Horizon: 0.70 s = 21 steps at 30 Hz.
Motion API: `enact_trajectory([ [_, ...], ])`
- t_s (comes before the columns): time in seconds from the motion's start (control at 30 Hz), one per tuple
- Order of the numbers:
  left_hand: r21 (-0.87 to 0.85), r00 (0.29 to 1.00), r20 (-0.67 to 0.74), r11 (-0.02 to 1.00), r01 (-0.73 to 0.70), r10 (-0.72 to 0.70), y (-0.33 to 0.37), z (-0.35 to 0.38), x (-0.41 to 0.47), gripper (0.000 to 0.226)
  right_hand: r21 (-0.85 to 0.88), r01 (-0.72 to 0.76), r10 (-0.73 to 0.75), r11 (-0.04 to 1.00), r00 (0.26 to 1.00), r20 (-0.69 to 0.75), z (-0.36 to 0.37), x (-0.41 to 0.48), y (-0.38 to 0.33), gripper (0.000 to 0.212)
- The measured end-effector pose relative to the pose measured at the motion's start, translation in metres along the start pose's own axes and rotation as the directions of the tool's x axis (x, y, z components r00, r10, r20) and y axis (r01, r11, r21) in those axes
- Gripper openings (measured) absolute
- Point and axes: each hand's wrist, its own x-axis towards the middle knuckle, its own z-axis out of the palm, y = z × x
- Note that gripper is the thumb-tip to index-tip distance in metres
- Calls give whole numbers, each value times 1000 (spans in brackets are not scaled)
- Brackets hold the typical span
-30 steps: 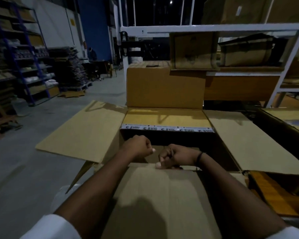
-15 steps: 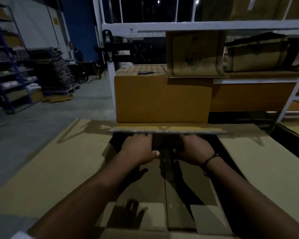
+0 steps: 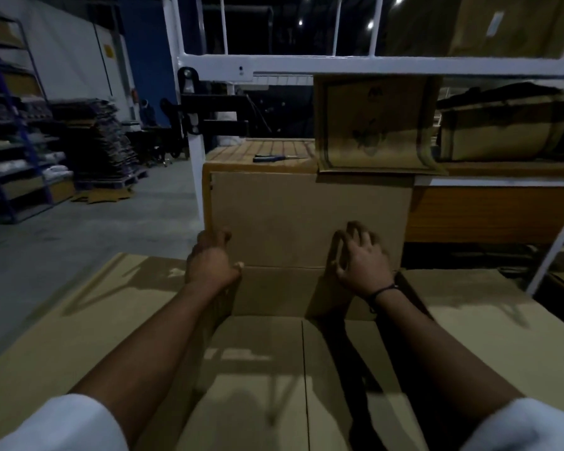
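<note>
A large open cardboard box (image 3: pixel 267 369) lies right in front of me, its inside bare. Its far flap (image 3: pixel 306 222) stands upright. My left hand (image 3: pixel 212 258) holds that flap at its left edge, thumb on the crease, fingers curled at the edge. My right hand (image 3: pixel 362 255) is spread open with its fingers against the flap's right part. The left side flap (image 3: pixel 79 320) and the right side flap (image 3: pixel 485 320) are folded out flat.
Behind the flap stands another carton (image 3: pixel 267 151) with a dark-handled tool (image 3: pixel 274 157) on top. A white metal rack (image 3: pixel 372 65) holds boxes above it. Blue shelving (image 3: pixel 13 141) and a stack of flattened cardboard (image 3: pixel 101 141) stand across the grey floor at left.
My hands have moved from the near flap to the far one. The far flap has swung up from lying inward to upright, and I have leaned in over the box.
</note>
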Motion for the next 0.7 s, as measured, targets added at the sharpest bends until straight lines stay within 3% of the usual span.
enact_trajectory([
  [0.13,-148,996,56,986,74,-66,-28,24,7,82,67,-143,149,987,985,-90,27,-7,28,93],
  [0.2,-77,997,60,995,57,-52,-31,31,4,82,97,-211,219,973,972,-81,35,-11,47,105],
  [0.4,20,1000,2,999,25,-26,-35,38,-4,84,44,-164,166,986,985,-52,37,-13,71,110],
  [0.7,-19,994,-103,1000,-23,21,-42,34,-19,87,44,-130,132,990,991,-34,36,-19,79,113],
])
